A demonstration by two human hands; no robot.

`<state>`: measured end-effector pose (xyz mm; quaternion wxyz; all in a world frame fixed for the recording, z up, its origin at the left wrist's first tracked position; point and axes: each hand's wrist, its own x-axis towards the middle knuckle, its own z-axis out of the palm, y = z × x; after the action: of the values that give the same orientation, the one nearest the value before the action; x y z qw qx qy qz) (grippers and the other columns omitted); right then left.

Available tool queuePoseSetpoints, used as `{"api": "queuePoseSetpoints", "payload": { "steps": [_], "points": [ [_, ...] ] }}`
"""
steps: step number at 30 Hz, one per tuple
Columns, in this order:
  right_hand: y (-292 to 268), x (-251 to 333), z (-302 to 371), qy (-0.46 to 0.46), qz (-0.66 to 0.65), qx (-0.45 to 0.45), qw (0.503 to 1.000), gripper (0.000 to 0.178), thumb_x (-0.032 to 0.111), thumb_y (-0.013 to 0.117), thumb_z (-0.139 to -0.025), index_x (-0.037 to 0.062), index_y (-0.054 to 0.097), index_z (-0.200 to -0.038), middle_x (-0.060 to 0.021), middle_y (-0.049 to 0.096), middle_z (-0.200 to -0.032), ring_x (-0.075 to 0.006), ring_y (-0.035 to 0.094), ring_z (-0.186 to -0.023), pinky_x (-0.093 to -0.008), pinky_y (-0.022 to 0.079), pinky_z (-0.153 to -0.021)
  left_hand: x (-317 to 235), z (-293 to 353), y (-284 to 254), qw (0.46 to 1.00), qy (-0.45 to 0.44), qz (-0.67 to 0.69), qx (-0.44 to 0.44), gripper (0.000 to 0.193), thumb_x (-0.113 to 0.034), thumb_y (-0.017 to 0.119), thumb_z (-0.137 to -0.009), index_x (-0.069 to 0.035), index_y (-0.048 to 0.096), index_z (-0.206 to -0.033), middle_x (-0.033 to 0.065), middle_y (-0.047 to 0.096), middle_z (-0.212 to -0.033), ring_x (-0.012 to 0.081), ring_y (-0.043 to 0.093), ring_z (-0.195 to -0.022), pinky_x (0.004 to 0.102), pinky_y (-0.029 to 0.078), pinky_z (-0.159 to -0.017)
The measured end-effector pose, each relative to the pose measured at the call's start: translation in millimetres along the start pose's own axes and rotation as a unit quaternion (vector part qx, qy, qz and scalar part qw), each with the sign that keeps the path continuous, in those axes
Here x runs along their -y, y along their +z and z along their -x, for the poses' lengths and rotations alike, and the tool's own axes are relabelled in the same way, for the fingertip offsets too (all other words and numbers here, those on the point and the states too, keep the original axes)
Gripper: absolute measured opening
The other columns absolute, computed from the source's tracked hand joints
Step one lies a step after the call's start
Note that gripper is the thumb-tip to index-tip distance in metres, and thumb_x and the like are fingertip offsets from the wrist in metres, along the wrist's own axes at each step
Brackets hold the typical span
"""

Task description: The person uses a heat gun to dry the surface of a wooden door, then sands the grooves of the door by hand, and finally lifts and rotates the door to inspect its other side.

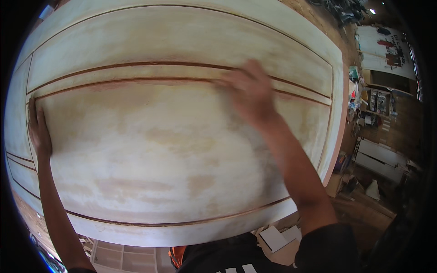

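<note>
A large pale panel [173, 120], whitish with yellow-brown patches, spreads in front of me. Long brown grooves [150, 82] run across it in pairs and along its borders. My left hand [41, 132] lies on the panel's left part, fingers stretched out beside a groove, holding nothing. Over the paired grooves, right of the middle, is my right hand [252, 93]. It is smeared by motion with its fingers bent; whether anything is in them cannot be made out.
Below the panel's near edge are a white compartmented frame [123, 257] and white boards [275, 239]. Along the right lie a shelf box [378, 101], a white drawer-like unit [380, 159] and scattered clutter on a brown floor. Dark items [343, 11] sit at the far right.
</note>
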<state>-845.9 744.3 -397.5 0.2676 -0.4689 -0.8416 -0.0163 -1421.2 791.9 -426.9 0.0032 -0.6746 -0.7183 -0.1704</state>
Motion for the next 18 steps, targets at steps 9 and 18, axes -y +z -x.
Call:
{"api": "queuePoseSetpoints", "payload": {
  "steps": [9,18],
  "points": [
    [-49.6,-54.9,57.9,0.011,0.116,0.016,0.993,0.009,0.01,0.074,-0.074,0.0114,0.077,-0.083,-0.0016,0.071,-0.081,-0.0223,0.06,-0.085,-0.0373,0.052,-0.076,15.6,3.2,-1.9,0.999,0.034,0.032,0.0,0.057,-0.035,0.038,-0.107,0.0,0.036,-0.152,0.0156,0.038,-0.158,0.028,0.03,-0.149,0.0363,0.021,-0.122],
    [-137.6,-109.0,118.0,0.303,-0.012,-0.148,0.941,0.012,0.0,0.073,-0.085,0.0042,0.07,-0.096,-0.0081,0.066,-0.096,-0.0185,0.064,-0.089,-0.0297,0.052,-0.075,23.7,-3.3,8.9,0.999,0.018,0.042,-0.001,0.058,-0.036,0.037,-0.107,-0.001,0.036,-0.152,0.0152,0.037,-0.158,0.0287,0.03,-0.148,0.0362,0.021,-0.122]
  ]
}}
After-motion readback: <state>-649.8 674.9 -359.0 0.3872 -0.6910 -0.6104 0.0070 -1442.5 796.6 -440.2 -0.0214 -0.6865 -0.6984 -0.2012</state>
